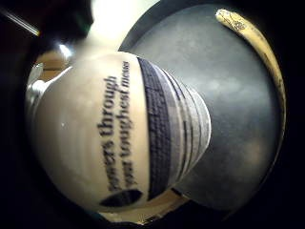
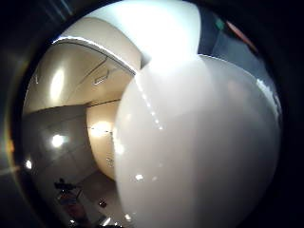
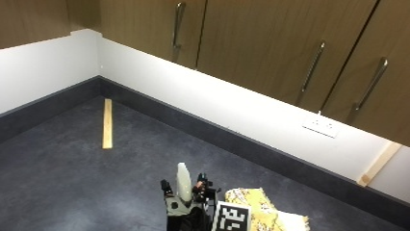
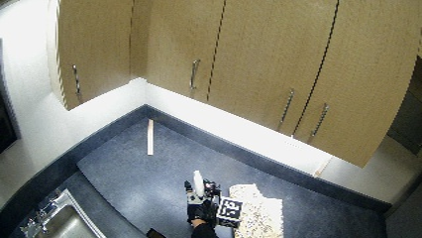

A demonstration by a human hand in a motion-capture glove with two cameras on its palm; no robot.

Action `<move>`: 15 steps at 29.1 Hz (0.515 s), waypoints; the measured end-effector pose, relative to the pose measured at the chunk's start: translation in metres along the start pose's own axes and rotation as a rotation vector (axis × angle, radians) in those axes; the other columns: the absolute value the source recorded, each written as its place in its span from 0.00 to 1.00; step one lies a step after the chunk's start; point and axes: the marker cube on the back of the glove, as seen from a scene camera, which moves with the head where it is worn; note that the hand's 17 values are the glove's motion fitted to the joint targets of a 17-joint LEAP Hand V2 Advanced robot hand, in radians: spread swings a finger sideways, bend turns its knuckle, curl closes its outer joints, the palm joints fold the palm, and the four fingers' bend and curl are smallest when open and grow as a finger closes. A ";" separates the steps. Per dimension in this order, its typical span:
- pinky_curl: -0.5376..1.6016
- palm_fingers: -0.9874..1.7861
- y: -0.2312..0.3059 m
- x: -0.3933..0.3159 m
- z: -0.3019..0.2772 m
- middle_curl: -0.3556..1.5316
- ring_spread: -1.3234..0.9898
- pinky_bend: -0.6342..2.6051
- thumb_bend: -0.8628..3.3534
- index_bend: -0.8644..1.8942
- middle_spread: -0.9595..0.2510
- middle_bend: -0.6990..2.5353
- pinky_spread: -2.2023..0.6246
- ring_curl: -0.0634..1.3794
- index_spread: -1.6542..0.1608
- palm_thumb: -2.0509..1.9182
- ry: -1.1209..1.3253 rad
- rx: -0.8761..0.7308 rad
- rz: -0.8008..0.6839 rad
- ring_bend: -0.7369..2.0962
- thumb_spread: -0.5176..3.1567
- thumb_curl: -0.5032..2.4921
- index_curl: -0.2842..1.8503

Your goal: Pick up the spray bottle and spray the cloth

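The gloved right hand grasped the white spray bottle, holding it upright above the dark table. The yellow patterned cloth lay just beside the bottle.

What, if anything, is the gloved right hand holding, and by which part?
The right hand grips the spray bottle around its lower body, upright beside the yellow cloth.

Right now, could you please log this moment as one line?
right hand: grips spray bottle | bottle: upright, beside yellow cloth | cloth: on dark countertop
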 end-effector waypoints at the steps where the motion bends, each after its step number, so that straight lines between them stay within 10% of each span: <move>1: 0.56 0.46 0.001 0.002 0.001 0.48 0.56 0.29 0.19 0.32 0.80 0.24 0.78 0.47 0.78 0.76 0.017 -0.014 0.016 0.37 0.45 0.33 0.39; 15: 0.50 0.38 0.050 -0.022 0.020 0.39 0.61 0.33 0.20 0.35 0.83 0.26 0.83 0.37 0.70 0.74 -0.021 -0.221 -0.051 0.38 0.43 0.33 0.29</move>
